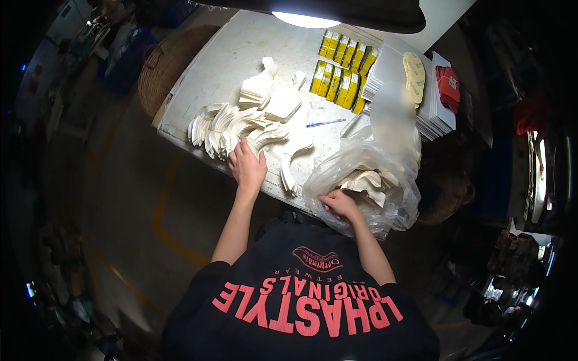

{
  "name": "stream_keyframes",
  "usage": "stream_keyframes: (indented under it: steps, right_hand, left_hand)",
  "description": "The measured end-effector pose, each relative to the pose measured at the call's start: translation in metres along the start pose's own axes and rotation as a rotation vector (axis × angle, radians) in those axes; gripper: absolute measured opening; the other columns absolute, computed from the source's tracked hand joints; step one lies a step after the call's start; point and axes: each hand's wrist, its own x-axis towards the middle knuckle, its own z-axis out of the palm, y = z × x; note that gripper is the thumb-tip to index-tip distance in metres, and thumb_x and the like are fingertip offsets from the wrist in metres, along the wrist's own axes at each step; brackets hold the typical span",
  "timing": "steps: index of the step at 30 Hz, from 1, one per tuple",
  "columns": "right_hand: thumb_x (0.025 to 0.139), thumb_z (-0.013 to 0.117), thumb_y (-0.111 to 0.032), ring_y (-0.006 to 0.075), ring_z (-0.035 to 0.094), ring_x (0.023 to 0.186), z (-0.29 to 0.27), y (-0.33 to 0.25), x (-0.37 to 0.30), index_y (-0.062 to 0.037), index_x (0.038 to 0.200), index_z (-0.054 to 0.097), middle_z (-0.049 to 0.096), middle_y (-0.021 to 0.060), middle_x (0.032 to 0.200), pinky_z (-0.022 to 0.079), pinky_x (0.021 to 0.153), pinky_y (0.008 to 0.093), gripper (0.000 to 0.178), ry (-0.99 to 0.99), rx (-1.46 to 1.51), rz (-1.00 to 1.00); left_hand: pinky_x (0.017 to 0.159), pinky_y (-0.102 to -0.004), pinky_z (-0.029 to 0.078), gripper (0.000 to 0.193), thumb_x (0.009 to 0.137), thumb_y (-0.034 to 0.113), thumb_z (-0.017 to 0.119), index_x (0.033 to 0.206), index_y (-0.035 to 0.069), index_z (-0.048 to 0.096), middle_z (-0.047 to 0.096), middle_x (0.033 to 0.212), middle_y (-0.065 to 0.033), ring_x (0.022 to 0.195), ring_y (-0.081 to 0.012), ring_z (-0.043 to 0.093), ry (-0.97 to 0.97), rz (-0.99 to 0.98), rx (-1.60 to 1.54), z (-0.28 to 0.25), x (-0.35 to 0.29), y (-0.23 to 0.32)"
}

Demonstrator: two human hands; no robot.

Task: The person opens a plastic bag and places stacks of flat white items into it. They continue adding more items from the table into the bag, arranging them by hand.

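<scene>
Curved white pieces, stacked in banded bundles, lie in a row along the table's front edge at left. My left hand rests against the front of these bundles, its thumb apart from the fingers; the fingertips touch the pieces. A clear plastic bag sits at the table's front right corner, its mouth turned up, with more white pieces inside. The fingers of my right hand are closed on the near left rim of this bag. One narrow curved bundle stands between my two hands.
On the white table lie a blue pen and rows of yellow-and-black packs. Stacked white sheets, a cream sole-shaped piece and a red item are at right. A wicker basket stands beyond the left edge; a lamp hangs overhead.
</scene>
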Motion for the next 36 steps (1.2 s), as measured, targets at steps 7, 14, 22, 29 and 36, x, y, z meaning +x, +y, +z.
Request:
stream_keyframes:
  steps: [7, 14, 22, 29, 36]
  right_hand:
    - [0.100, 0.064, -0.053, 0.0125, 0.049, 0.036, 0.002, 0.007, -0.001, -0.0066, 0.067, 0.063, 0.054, 0.0011, 0.051, 0.040, 0.041, 0.0311, 0.057, 0.027, 0.038, -0.020]
    - [0.101, 0.061, -0.054, 0.0121, 0.049, 0.037, 0.003, 0.010, -0.004, -0.0075, 0.069, 0.063, 0.053, 0.0008, 0.050, 0.040, 0.041, 0.0302, 0.056, 0.073, 0.064, -0.012]
    - [0.103, 0.061, -0.052, 0.0123, 0.048, 0.037, 0.005, 0.006, -0.006, -0.0081, 0.071, 0.064, 0.055, 0.0011, 0.051, 0.039, 0.041, 0.0301, 0.054, 0.095, 0.067, -0.002]
    - [0.102, 0.065, -0.040, 0.0167, 0.064, 0.066, 0.007, -0.015, -0.042, -0.0024, 0.090, 0.072, 0.068, 0.0058, 0.072, 0.051, 0.062, 0.0324, 0.040, 0.253, -0.180, -0.268]
    - [0.103, 0.066, -0.021, 0.0190, 0.067, 0.104, 0.023, -0.056, -0.098, -0.0047, 0.138, 0.059, 0.069, 0.0102, 0.121, 0.055, 0.089, 0.0343, 0.039, 0.247, 0.304, -0.643]
  left_hand:
    - [0.108, -0.0561, 0.036, 0.065, 0.080, 0.033, 0.082, 0.134, 0.002, 0.062, 0.061, 0.128, -0.0166, 0.128, -0.0359, 0.050, -0.214, -0.107, 0.057, -0.004, 0.007, 0.001]
    - [0.098, -0.0447, 0.051, 0.057, 0.077, 0.013, 0.084, 0.128, -0.001, 0.063, 0.061, 0.122, -0.0197, 0.112, -0.0368, 0.063, 0.020, 0.041, -0.569, -0.044, -0.016, 0.017]
    - [0.096, -0.0423, 0.052, 0.054, 0.076, 0.009, 0.085, 0.126, 0.001, 0.065, 0.062, 0.115, -0.0172, 0.106, -0.0345, 0.064, 0.094, 0.253, -0.653, -0.112, -0.025, 0.063]
    - [0.094, -0.0403, 0.052, 0.052, 0.076, 0.008, 0.085, 0.123, -0.002, 0.064, 0.062, 0.112, -0.0172, 0.104, -0.0328, 0.065, -0.023, 0.264, -0.741, -0.114, -0.042, 0.077]
    - [0.098, -0.0415, 0.049, 0.063, 0.080, 0.011, 0.084, 0.133, -0.004, 0.054, 0.054, 0.122, -0.0196, 0.113, -0.0319, 0.059, -0.182, 0.240, -0.751, -0.087, -0.075, 0.097]
